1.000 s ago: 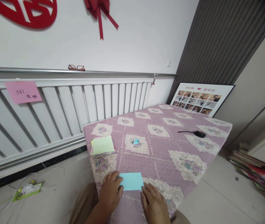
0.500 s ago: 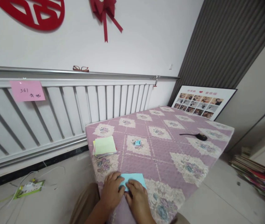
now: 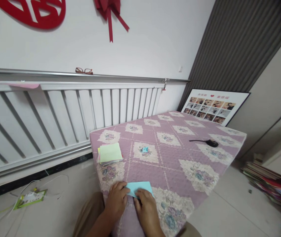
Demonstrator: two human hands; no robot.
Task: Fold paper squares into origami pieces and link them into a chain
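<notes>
Blue paper [image 3: 140, 185] on the flowered worktop [image 3: 150, 171], bottom centre of the frame.
The left hand's [image 3: 117, 200] fingers, bent and close together, touch the paper's left end; the right hand's [image 3: 146, 208], narrowly spaced, cover its lower right part. Whether either pinches it cannot be told. Notes [image 3: 110, 153] lie stacked left of centre, a blue scrap [image 3: 145, 149] just below mid-frame.

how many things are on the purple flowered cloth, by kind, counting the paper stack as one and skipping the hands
Blue paper sheet near the front: 1
Small blue piece: 1
Paper stack, pale green on top: 1
Black object with a thin tail: 1
Total: 4
</notes>
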